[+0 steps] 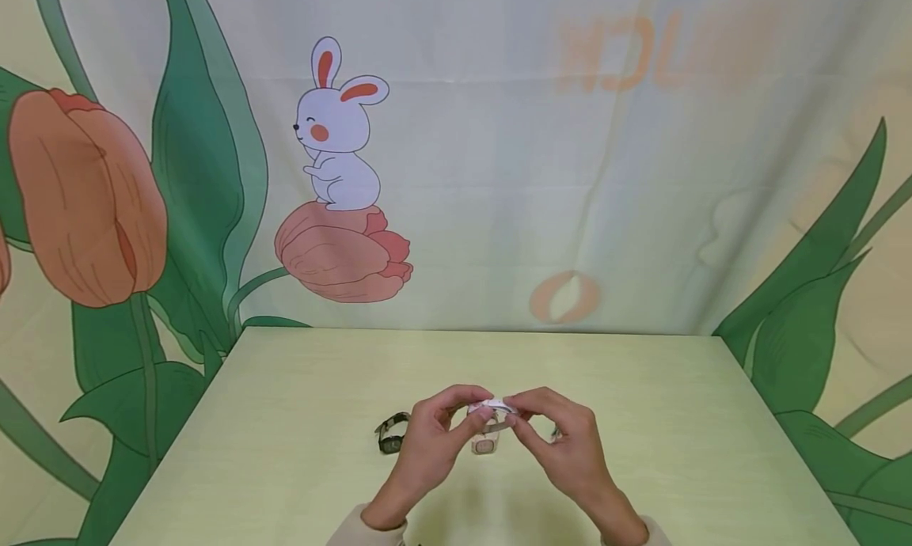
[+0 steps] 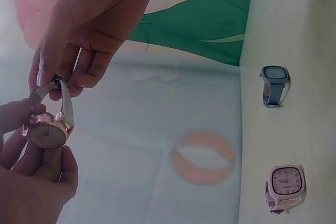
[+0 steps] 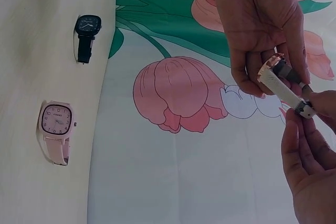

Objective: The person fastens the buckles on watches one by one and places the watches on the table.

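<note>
Both hands hold a wristwatch [image 1: 499,404] above the table. It has a round rose-gold case [image 2: 48,135] and a pale strap [image 3: 282,88] bent into a loop. My left hand [image 1: 436,434] grips the watch at its case, with the dial visible in the left wrist view. At the buckle end, my right hand [image 1: 570,434] pinches the strap between thumb and fingers. Below and between the hands, a pink square watch [image 3: 56,119] sits on the table. A black watch [image 1: 390,443] lies beside the left hand.
A blue watch [image 2: 274,73] stands on the right side of the pale table [image 1: 299,419]; the right hand mostly hides it in the head view. Behind the table's far edge hangs a curtain [image 1: 463,214] printed with tulips and a rabbit.
</note>
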The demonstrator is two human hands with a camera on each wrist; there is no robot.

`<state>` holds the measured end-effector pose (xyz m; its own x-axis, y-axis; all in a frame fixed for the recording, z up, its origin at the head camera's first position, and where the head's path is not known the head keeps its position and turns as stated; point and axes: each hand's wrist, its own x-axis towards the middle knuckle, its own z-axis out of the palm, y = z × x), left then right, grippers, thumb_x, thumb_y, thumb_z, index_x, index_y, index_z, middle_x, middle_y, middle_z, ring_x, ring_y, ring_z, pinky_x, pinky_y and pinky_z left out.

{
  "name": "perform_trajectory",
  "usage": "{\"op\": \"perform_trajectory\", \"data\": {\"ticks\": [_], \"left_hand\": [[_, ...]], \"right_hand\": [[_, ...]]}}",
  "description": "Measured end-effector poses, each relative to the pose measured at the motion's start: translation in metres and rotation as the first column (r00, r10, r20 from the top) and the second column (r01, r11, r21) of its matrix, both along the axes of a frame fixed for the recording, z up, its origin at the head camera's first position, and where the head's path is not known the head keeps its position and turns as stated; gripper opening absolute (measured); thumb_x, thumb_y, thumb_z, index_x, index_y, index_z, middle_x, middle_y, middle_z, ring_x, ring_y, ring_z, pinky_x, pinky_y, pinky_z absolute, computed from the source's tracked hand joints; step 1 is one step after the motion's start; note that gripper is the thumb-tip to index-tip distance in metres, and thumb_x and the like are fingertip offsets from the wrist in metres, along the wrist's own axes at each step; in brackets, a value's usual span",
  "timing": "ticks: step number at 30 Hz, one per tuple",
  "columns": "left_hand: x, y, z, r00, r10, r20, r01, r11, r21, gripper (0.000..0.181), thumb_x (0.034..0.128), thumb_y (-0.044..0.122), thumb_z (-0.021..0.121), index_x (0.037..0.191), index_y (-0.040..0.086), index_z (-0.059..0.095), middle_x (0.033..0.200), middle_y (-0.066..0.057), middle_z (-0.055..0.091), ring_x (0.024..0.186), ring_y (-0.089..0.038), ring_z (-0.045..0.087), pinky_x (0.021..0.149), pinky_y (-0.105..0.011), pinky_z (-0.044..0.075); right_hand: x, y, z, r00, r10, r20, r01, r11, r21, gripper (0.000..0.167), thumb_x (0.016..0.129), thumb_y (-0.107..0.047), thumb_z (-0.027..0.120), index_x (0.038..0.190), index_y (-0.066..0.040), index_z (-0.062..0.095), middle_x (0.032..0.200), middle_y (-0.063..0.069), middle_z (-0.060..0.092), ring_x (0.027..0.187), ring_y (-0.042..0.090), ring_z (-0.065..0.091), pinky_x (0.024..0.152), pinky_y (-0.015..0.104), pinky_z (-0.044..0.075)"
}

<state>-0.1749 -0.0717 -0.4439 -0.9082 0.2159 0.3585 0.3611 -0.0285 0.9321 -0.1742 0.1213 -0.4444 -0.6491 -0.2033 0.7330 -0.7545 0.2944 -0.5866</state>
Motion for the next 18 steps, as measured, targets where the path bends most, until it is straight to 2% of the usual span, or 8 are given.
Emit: {"op": "perform_trajectory", "data": {"ticks": [5,9,12,15,18], "left_hand": [[0.0005,-0.0011,0.0016,1.0,0.008,0.015,-0.007,0.999,-0.048,0.016,0.0925,0.021,0.069,0.106,0.014,0.072,0.104,-0.004,0.073,0.103,-0.012,0.065,0.108,-0.038,0.041],[0.0006,-0.0013,0.0027,1.0,0.004,0.029,-0.001,0.997,-0.082,0.016,0.0922,0.025,0.069,0.105,0.016,0.072,0.104,-0.001,0.073,0.103,-0.011,0.065,0.106,-0.04,0.042],[0.0002,-0.0005,0.0027,0.999,0.007,0.033,-0.005,0.998,-0.067,0.019,0.0919,0.024,0.07,0.106,0.012,0.072,0.105,-0.006,0.073,0.1,-0.01,0.066,0.101,-0.034,0.048],[-0.0001,0.0003,0.0022,0.999,0.015,0.052,-0.015,1.0,0.0,0.021,0.0919,0.02,0.07,0.107,0.006,0.07,0.104,-0.014,0.072,0.094,-0.01,0.068,0.092,-0.027,0.053],[-0.0004,0.0012,0.0019,0.996,0.018,0.084,-0.025,0.997,0.076,0.021,0.0918,0.018,0.07,0.107,0.004,0.069,0.105,-0.019,0.07,0.094,-0.01,0.069,0.087,-0.024,0.056]], "right_hand": [[-0.0007,0.0001,0.0009,0.999,0.011,-0.048,-0.012,1.0,-0.008,0.024,0.079,0.005,0.077,0.1,-0.006,0.076,0.091,0.006,0.073,0.083,0.016,0.069,0.077,0.015,0.053],[-0.0007,-0.0004,0.0007,0.999,0.014,-0.038,-0.014,1.0,-0.001,0.024,0.081,0.004,0.076,0.102,-0.007,0.076,0.092,0.005,0.072,0.083,0.015,0.068,0.078,0.015,0.053],[-0.0002,-0.0003,-0.0002,1.0,0.007,0.023,-0.007,1.0,-0.002,0.03,0.083,0.0,0.076,0.112,-0.007,0.071,0.094,0.005,0.072,0.082,0.012,0.068,0.077,0.017,0.055],[0.0014,0.0004,-0.0009,0.992,0.016,0.122,-0.013,1.0,-0.023,0.039,0.084,-0.003,0.075,0.121,-0.008,0.065,0.094,0.007,0.073,0.083,0.01,0.069,0.077,0.022,0.057],[0.003,0.0008,-0.0018,0.979,0.037,0.203,-0.026,0.998,-0.056,0.039,0.085,0.0,0.074,0.122,-0.009,0.063,0.093,0.009,0.074,0.084,0.006,0.07,0.075,0.026,0.059]]}}
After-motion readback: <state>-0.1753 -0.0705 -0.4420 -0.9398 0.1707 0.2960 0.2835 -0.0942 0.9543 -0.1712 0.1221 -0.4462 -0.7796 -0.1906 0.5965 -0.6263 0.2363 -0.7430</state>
